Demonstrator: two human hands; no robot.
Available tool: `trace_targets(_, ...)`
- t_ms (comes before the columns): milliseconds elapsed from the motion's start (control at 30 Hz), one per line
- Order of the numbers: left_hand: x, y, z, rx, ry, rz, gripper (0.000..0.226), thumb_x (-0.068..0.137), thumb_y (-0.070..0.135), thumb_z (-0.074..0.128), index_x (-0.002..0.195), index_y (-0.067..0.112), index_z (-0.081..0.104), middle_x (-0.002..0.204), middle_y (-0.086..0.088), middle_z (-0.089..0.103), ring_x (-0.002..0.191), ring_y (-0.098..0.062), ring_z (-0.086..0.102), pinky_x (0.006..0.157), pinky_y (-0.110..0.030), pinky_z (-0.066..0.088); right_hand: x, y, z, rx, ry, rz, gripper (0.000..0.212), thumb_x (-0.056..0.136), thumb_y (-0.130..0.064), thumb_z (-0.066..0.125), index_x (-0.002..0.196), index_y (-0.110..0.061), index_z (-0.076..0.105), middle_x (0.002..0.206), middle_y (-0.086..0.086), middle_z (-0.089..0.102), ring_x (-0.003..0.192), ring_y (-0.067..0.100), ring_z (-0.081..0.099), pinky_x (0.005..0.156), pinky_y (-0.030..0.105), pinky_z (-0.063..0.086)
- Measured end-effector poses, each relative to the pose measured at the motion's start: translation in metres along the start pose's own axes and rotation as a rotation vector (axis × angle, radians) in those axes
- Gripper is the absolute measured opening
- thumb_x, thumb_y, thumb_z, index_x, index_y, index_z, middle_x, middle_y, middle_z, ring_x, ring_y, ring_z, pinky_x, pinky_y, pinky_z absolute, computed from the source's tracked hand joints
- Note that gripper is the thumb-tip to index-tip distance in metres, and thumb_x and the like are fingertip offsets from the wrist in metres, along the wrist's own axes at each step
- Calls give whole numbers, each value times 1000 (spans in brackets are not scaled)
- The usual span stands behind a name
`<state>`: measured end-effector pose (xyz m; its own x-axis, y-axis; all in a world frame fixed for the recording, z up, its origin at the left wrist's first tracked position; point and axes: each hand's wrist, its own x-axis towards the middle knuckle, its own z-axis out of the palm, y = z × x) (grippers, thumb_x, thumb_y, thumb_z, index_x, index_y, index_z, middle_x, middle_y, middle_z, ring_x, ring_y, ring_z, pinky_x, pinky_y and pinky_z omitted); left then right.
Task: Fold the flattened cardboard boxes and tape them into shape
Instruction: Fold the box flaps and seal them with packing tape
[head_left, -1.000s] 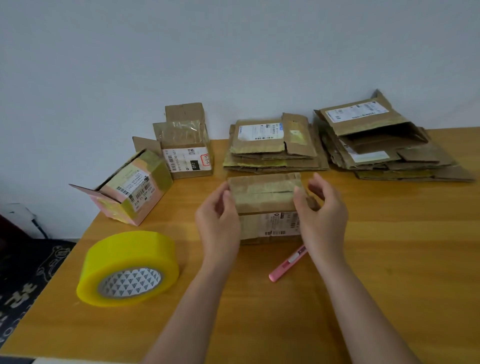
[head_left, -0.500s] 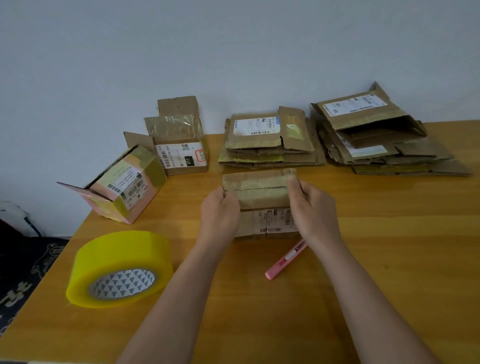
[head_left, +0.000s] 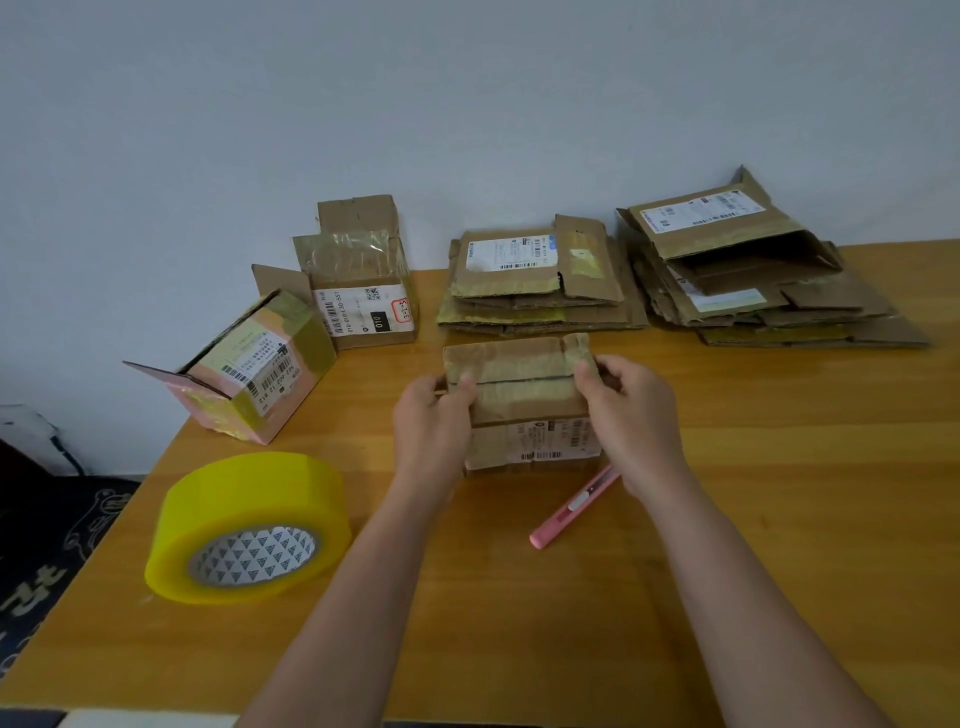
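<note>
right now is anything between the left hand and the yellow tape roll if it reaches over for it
Nothing visible. The left hand grips the left end of the cardboard box; the yellow tape roll lies to its near left with only bare tabletop between. The pink utility knife lies on the other side, under the right hand.

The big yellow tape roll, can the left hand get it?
Probably yes: the big yellow tape roll lies on the wooden table with nothing between, but the left hand must first release the small cardboard box.

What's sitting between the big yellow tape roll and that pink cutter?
In the head view, only the person's left forearm crosses above the table between tape roll and pink cutter.
</note>
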<state>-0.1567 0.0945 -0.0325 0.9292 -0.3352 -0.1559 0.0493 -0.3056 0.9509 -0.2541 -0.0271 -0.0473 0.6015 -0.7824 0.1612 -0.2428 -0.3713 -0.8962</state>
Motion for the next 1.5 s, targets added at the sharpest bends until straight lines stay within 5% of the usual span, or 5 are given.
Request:
trace_targets(233, 12, 0, 4, 285, 92, 1, 49, 81, 61, 66, 96, 17, 54, 89, 2, 62, 81, -18, 64, 71, -38, 58, 14, -8, 12, -250, 82, 71, 44, 76, -61, 71, 77, -18, 62, 69, -6, 62, 62, 10, 60, 52, 27, 49)
trace_targets(833, -12, -12, -4, -93, -26, 245, 10, 100, 13, 51, 102, 22, 52, 98, 3, 69, 96, -12, 66, 73, -25, 57, -12, -3, -14, 33, 148, -143, 16, 94, -10, 61, 101, -22, 56, 98, -4, 70, 82, 5, 65, 63, 7, 47)
trace_targets(1033, -11, -15, 5, -232, -257, 140, 73, 91, -14, 46, 148, 29, 33, 137, 0, 57, 127, -16, 54, 102, -38, 50, -5, 0, -37, 119, 81, -85, 61, 91, 10, 50, 137, -31, 50, 131, -12, 55, 103, -9, 57, 81, 17, 55)
trace_targets(1200, -14, -4, 18, -237, -294, -87, 43, 101, 28, 48, 143, 18, 44, 121, 1, 60, 114, -18, 57, 99, -46, 50, -9, 20, -40, 59, 88, 42, 38, 94, -34, 61, 129, -19, 56, 111, -12, 56, 101, 5, 53, 81, 16, 43)
trace_targets(1500, -12, 5, 37, -219, -238, -30, 62, 91, -8, 53, 144, 23, 39, 125, -4, 54, 109, -21, 60, 87, -38, 57, -2, 41, -50, 65, 206, 149, 42, 91, -5, 63, 128, -22, 53, 118, -7, 57, 116, 14, 54, 95, 29, 47)
